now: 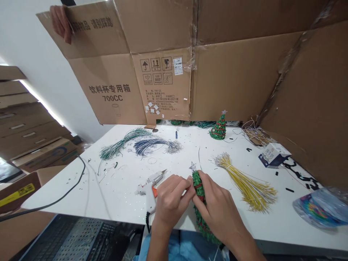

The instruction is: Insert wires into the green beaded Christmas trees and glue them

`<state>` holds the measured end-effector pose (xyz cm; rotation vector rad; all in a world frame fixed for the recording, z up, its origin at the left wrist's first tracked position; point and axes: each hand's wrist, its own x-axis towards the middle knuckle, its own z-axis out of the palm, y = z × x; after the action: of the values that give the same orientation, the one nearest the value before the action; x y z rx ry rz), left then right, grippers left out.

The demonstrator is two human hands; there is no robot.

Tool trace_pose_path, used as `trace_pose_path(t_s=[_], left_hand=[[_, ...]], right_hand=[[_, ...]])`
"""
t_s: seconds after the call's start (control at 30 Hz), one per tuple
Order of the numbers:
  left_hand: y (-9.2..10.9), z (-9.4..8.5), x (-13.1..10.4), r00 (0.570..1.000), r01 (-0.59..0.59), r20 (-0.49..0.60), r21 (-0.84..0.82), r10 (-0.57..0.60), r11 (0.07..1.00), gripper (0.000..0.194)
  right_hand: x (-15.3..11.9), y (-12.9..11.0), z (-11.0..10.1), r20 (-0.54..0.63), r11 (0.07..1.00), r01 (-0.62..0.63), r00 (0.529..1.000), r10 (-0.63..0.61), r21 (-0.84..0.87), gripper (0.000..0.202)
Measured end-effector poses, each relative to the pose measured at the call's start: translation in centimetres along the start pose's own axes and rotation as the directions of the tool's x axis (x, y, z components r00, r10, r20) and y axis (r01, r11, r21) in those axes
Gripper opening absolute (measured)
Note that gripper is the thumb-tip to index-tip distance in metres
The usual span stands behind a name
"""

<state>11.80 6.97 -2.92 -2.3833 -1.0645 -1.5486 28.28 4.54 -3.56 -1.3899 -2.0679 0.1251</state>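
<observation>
A small green tree with red trim (199, 217) leans at the table's front edge, with a clear star (193, 166) on its tip. My right hand (217, 206) is wrapped round the tree's upper part. Just left of the tip, my left hand (174, 197) is closed in a pinch; what lies between its fingertips is too small to make out. Beside my left hand lies a white glue gun (151, 186) with an orange trigger, its nozzle pointing up and right.
A finished-looking tree (218, 127) stands at the back. Green wires (122, 143), blue wires (152, 144) and yellow wires (244, 181) lie on the white table (122, 195). Cardboard (233, 72) walls the back. Another person's hand (61, 23) holds its top left. A small box (274, 155) sits right.
</observation>
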Motion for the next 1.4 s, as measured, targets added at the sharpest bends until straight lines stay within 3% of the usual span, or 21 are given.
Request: trace_pose_path(t_s=[0.13, 0.23, 0.33, 0.6, 0.9, 1.13, 1.4], left_hand=[[-0.2, 0.3, 0.0, 1.0, 0.023, -0.001, -0.047, -0.023, 0.999, 0.022], [-0.2, 0.2, 0.1, 1.0, 0.016, -0.013, -0.064, -0.017, 0.998, 0.02], [0.1, -0.1, 0.3, 0.998, 0.004, -0.054, -0.084, -0.009, 0.996, 0.021], [0.8, -1.0, 0.9, 0.994, 0.019, -0.104, -0.244, -0.046, 0.969, 0.022], [0.5, -1.4, 1.0, 0.991, 0.062, -0.079, -0.466, -0.112, 0.882, 0.021], [0.6, -2.6, 1.2, 0.99, 0.139, 0.04, -0.39, -0.134, 0.91, 0.015], [1.2, -2.9, 1.4, 0.98, 0.197, 0.032, -0.33, -0.198, 0.923, 0.013]], right_hand=[[0.0, -0.1, -0.1, -0.012, 0.997, -0.076, 0.997, 0.076, 0.035, 0.039], [0.3, 0.1, -0.9, 0.098, 0.971, -0.155, 0.986, 0.138, 0.184, 0.036], [0.7, 0.1, -2.0, 0.215, 0.912, -0.233, 0.962, 0.167, 0.338, 0.035], [0.7, -0.9, -4.0, 0.352, 0.697, -0.359, 0.922, 0.161, 0.621, 0.019], [0.4, -0.8, -3.6, 0.395, 0.594, -0.397, 0.908, 0.142, 0.7, 0.022], [0.7, -0.7, -3.3, 0.405, 0.589, -0.404, 0.904, 0.139, 0.7, 0.026], [0.4, -0.7, -3.0, 0.387, 0.584, -0.397, 0.91, 0.149, 0.708, 0.025]])
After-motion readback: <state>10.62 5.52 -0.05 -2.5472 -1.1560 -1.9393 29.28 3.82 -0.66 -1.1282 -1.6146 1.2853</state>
